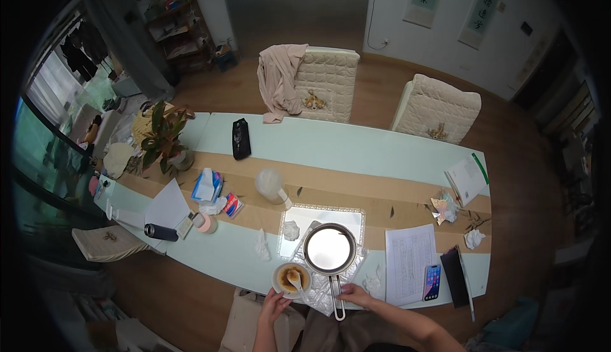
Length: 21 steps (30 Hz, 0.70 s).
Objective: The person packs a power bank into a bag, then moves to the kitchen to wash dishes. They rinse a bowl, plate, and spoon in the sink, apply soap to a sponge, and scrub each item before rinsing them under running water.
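A bowl (286,272) with brown and yellowish food and a white spoon (294,280) stands near the table's front edge. My left hand (274,304) touches its lower left rim with the fingertips. To the right, a metal pan (330,249) rests on crinkled foil (319,291), partly over a white patterned mat (288,244). The pan's wire handle (338,307) points towards me. My right hand (354,296) is at the handle's right side, thumb and fingers close to it; whether they grip it is too small to tell.
Crumpled tissue (291,230), a glass jug (270,186), a tissue pack (206,186) and a dark bottle (161,232) lie left and behind. Printed sheets (410,263), a phone (432,283) and a black folder (455,278) are at right. A potted plant (167,135) stands far left.
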### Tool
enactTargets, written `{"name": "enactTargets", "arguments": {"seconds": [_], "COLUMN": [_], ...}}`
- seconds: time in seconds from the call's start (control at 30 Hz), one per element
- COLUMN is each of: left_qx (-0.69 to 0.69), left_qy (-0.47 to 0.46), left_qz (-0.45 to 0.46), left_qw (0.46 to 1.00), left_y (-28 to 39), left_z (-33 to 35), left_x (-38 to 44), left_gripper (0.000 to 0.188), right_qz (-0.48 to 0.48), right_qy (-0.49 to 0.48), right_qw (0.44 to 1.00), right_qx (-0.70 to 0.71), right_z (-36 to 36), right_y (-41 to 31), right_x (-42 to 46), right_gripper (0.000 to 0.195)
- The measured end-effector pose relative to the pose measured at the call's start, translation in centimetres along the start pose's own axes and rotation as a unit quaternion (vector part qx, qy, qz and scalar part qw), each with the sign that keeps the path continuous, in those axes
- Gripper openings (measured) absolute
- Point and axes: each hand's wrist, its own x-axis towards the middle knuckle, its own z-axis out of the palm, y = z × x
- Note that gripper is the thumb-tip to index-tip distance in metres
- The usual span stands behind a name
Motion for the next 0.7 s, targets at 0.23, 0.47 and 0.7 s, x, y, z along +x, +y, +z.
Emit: {"name": "enactTargets", "arguments": {"seconds": [0.23,0.47,0.7], "left_qx": [0.035,0.069,0.154], "left_qy": [0.029,0.047,0.022], "left_qz": [0.014,0.07,0.079], "left_qw": [0.999,0.994,0.985], "left_y": [-0.1,4.0,6.7], "left_z": [-0.6,3.7,11.1], "left_x": [0.0,-4.2,-4.8], "left_gripper": [0.04,0.039,0.041], "right_qz": [0.018,0.013,-0.082], "right_qy": [-0.076,-0.072,0.021], "right_qw": [0.977,0.979,0.976], "right_qx": [0.196,0.19,0.2], "right_z": [3.5,3.5,4.7], "right_y": [1.2,1.1,1.1], "right_x": [1.0,1.0,0.8], "right_gripper": [0.018,0.019,0.015]}}
